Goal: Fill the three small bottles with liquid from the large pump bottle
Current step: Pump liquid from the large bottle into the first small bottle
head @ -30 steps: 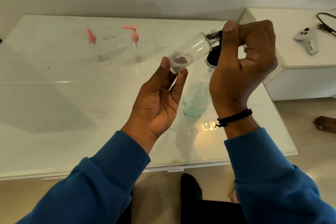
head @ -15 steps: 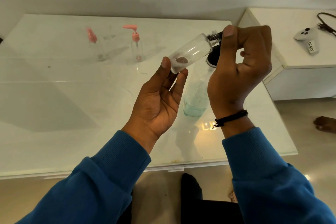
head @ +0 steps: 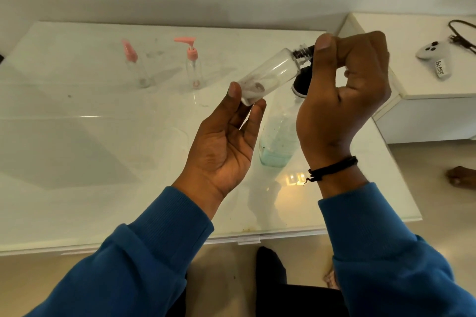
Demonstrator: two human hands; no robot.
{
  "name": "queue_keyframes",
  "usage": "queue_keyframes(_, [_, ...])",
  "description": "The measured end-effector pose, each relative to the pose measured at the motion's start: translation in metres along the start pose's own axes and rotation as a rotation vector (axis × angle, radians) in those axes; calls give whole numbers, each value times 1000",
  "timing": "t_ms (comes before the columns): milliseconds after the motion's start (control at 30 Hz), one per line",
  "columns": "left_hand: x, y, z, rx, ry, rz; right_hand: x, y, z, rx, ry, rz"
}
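I hold a small clear bottle (head: pixel 270 73) tilted in the air, base toward me. My left hand (head: pixel 226 141) pinches its base between thumb and fingertips. My right hand (head: pixel 342 100) grips the dark cap at its neck, which the fingers mostly hide. Behind my hands the large bottle (head: pixel 278 136) stands on the white table (head: pixel 103 149), with blue-green liquid in its bottom and a black top partly covered by my right hand. Two more small clear bottles stand at the back: one with a pink cap (head: pixel 135 64), one with a pink pump (head: pixel 193 64).
A white cabinet (head: pixel 425 110) adjoins the table on the right, carrying a white controller (head: pixel 435 56) and a black cable (head: pixel 461 33). A foot (head: pixel 461 176) shows on the floor at far right. My dark-clothed legs are below the table's front edge.
My right hand has turned slightly at the bottle's neck. The bottle and my left hand stay nearly where they were.
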State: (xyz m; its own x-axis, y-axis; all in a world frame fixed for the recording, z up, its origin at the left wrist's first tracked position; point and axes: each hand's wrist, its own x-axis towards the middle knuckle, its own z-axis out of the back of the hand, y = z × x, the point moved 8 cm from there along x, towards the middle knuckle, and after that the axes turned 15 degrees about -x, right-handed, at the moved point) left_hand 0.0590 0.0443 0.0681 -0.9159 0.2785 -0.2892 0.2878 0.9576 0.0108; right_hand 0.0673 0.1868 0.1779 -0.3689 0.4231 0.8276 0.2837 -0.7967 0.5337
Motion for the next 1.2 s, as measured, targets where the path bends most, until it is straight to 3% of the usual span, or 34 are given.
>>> queue_keyframes(1200, [-1, 0, 1, -7, 2, -3, -5, -6, 1, 21, 4, -17])
